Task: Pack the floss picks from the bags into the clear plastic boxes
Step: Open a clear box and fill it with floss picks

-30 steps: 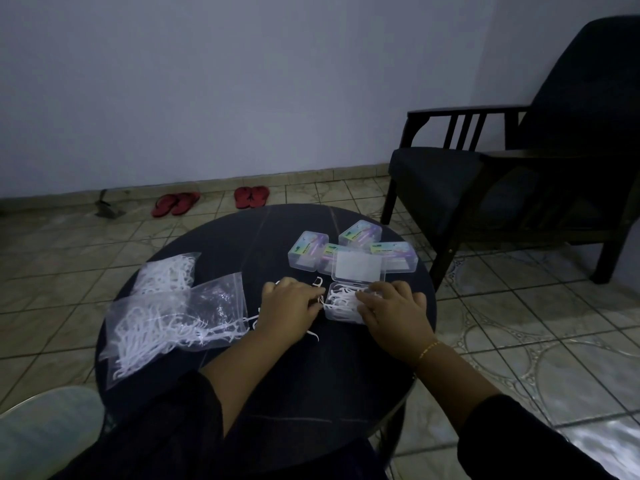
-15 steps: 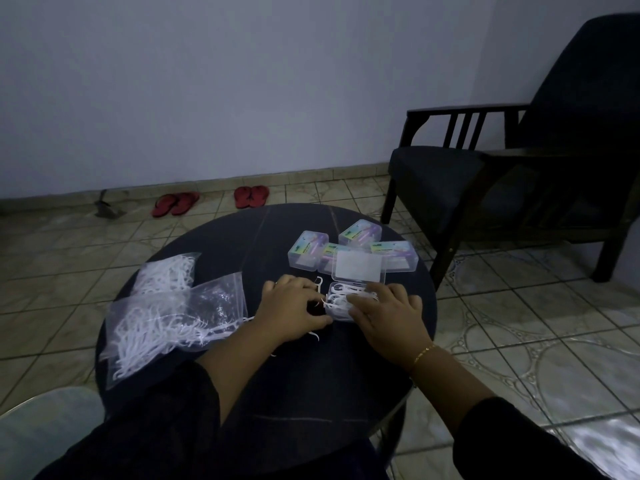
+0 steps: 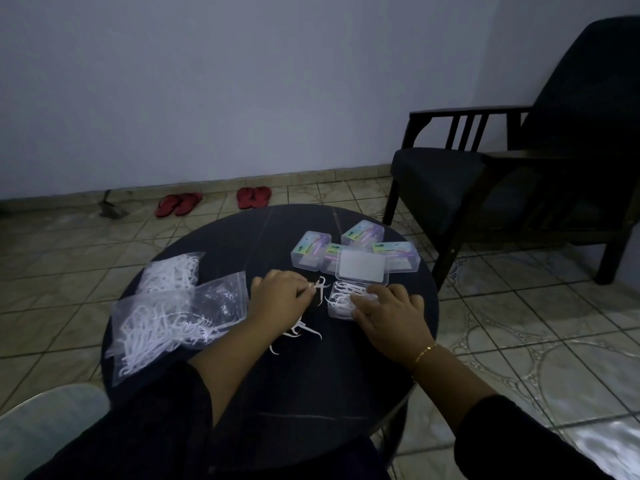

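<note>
An open clear plastic box (image 3: 337,301) holds white floss picks, its lid (image 3: 362,265) standing up behind it. My right hand (image 3: 389,315) rests on the box's near right side, fingers on the picks. My left hand (image 3: 282,299) pinches a white floss pick (image 3: 320,287) just left of the box. Loose picks (image 3: 298,332) lie on the dark round table (image 3: 346,375) under my left wrist. Two clear bags of picks (image 3: 166,310) lie at the table's left. Several closed labelled boxes (image 3: 362,233) sit behind the open one.
A dark armchair (image 3: 519,174) stands close to the table's right rear. Two pairs of red sandals (image 3: 214,200) and a small tool (image 3: 110,209) lie on the tiled floor by the wall. A pale rounded seat edge (image 3: 41,424) shows at bottom left.
My left hand has drawn away from the box to the left and now pinches a pick. My right hand stays on the box, and more loose picks show on the table.
</note>
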The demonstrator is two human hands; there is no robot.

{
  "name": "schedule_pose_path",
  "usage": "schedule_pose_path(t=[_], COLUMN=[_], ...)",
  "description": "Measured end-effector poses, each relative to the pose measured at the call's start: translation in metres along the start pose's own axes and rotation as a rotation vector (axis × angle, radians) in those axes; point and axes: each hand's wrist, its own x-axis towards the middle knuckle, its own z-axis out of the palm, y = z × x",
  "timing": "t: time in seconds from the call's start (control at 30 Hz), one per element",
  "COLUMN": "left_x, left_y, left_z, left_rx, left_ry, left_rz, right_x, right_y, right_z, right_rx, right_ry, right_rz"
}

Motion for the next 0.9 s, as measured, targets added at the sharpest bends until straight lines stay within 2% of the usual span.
schedule_pose_path(t=[0.13,0.2,0.3,0.37,0.47,0.57,0.77,0.9], left_x=[0.002,0.004,0.007,0.009,0.01,0.011,0.012,0.014], left_y=[0.005,0.011,0.022,0.028,0.039,0.051,0.067,0.065], left_z=[-0.007,-0.01,-0.014,-0.014,-0.01,-0.004,0.001,0.001], left_rx=[-0.08,-0.113,-0.117,-0.04,0.149,0.245,0.133,0.071], left_ry=[0.254,0.324,0.359,0.388,0.387,0.36,0.291,0.325], left_rz=[-0.026,0.009,0.137,0.265,0.46,0.552,0.477,0.458], right_x=[-0.001,-0.002,-0.004,-0.004,-0.004,-0.003,0.001,0.003], right_y=[0.002,0.004,0.006,0.009,0.012,0.012,0.011,0.015], right_z=[-0.003,-0.004,-0.008,-0.008,-0.008,-0.007,-0.004,-0.004], right_rx=[0.04,0.078,0.105,0.115,0.132,0.151,0.161,0.191], right_ry=[0.061,0.103,0.148,0.174,0.194,0.187,0.135,0.157], right_rz=[0.028,0.06,0.094,0.107,0.116,0.12,0.077,0.127])
